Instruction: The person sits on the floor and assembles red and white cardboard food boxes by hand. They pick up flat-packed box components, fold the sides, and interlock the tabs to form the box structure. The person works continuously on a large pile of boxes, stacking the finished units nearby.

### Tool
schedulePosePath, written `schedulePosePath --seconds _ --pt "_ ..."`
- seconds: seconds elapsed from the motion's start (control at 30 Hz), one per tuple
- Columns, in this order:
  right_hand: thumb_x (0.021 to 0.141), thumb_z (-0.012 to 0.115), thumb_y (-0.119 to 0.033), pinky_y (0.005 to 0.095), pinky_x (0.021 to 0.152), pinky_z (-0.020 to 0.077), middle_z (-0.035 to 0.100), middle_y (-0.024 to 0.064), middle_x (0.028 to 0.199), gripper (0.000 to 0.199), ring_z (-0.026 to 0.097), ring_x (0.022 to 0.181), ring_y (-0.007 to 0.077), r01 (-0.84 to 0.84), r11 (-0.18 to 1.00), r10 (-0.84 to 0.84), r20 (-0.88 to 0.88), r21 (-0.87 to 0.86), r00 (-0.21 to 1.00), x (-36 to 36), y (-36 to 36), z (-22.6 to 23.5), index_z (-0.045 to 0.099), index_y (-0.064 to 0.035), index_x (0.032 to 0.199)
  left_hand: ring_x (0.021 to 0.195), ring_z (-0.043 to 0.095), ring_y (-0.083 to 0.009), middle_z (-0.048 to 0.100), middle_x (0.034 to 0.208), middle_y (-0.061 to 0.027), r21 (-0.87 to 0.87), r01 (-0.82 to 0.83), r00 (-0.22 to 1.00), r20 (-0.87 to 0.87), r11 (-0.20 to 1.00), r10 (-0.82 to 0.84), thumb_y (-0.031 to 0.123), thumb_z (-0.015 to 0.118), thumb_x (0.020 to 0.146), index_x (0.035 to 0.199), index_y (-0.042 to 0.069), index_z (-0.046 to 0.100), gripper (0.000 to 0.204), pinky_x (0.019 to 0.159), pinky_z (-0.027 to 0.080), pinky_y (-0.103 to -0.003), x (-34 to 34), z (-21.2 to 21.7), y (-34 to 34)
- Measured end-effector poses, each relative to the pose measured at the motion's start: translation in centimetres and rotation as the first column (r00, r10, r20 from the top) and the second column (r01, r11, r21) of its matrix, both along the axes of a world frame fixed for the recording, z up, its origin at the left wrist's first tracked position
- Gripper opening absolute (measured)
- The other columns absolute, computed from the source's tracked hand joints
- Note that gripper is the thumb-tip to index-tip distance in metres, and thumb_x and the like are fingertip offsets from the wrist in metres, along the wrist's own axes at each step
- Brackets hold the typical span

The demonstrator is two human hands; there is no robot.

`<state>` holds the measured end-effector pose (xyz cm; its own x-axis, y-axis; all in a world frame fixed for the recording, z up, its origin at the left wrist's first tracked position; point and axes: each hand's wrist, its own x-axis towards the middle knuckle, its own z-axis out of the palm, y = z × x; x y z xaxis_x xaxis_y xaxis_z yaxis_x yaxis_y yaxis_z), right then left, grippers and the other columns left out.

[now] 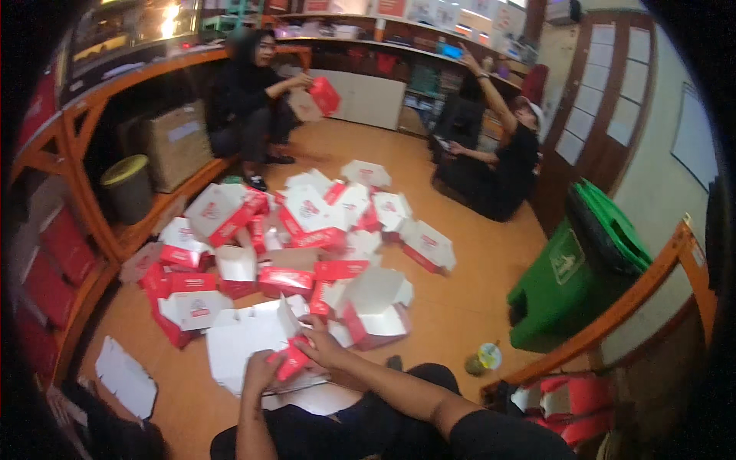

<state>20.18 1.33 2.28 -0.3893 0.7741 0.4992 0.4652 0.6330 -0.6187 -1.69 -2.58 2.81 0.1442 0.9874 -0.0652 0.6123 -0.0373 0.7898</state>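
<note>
A partly folded red-and-white cardboard box [236,342] lies in front of my legs, its white inner side facing up. My left hand [262,371] is closed on the near edge of its red side flap [290,363]. From the right, my right hand [322,346] pinches the same flap, fingers bent over its upper end. The fingertips of both hands are partly hidden by the card. Just beyond my right hand stands an open box [376,323] with its white lid raised.
A heap of folded red-and-white boxes [310,215] covers the floor ahead. A person [253,107] holds a box at the back left; another person [498,165] sits back right, arm raised. A green wheeled bin [548,284] and a drink cup [488,356] are at right, orange shelving [92,199] at left.
</note>
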Motion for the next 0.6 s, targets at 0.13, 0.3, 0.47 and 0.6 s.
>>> schedulePosePath --seconds 0.13,0.3,0.47,0.6 --pt "0.088 0.066 -0.023 0.0468 0.103 0.0388 0.045 0.0240 0.128 0.026 0.046 0.121 0.0413 0.233 0.966 -0.234 0.011 -0.112 0.972 -0.7 -0.7 -0.2 0.063 -0.0052 0.107 0.075 0.064 -0.0354 0.066 0.078 -0.0195 -0.018 0.086 0.994 0.075 0.996 -0.084 0.043 0.054 0.093 0.083 0.002 0.068 0.044 0.072 0.048 -0.045 0.4 -0.7 0.2" --pt "0.088 0.067 -0.027 0.0445 0.099 0.0434 0.051 0.0204 0.126 0.024 0.052 0.117 0.0381 0.046 0.983 -0.060 -0.075 -0.175 0.995 -0.5 -0.6 0.4 0.070 -0.0074 0.101 0.079 0.063 -0.0330 0.065 0.085 -0.0195 0.074 0.044 0.996 0.071 0.996 -0.049 0.046 0.050 0.095 0.093 0.003 0.065 0.046 0.075 0.048 -0.043 0.6 -1.6 -0.7" --pt "0.089 0.066 -0.031 0.0401 0.097 0.0459 0.052 0.0180 0.133 0.028 0.055 0.118 0.0338 -0.111 0.955 0.113 -0.010 -0.274 0.994 0.4 -1.3 -1.0 0.070 -0.0085 0.105 0.074 0.062 -0.0309 0.065 0.084 -0.0180 0.110 -0.015 0.996 0.086 0.994 0.006 0.032 0.056 0.097 0.093 0.001 0.064 0.031 0.070 0.049 -0.039 2.1 0.4 -3.5" --pt "0.088 0.063 -0.035 0.0409 0.098 0.0449 0.058 0.0202 0.124 0.034 0.056 0.115 0.0351 0.085 0.975 -0.139 -0.263 -0.206 0.955 -2.8 -3.2 -1.4 0.070 -0.0037 0.100 0.086 0.063 -0.0274 0.065 0.098 -0.0175 0.259 -0.138 0.990 0.045 0.956 0.131 0.028 0.050 0.100 0.106 0.000 0.063 0.031 0.078 0.051 -0.036 2.8 -0.3 -5.2"
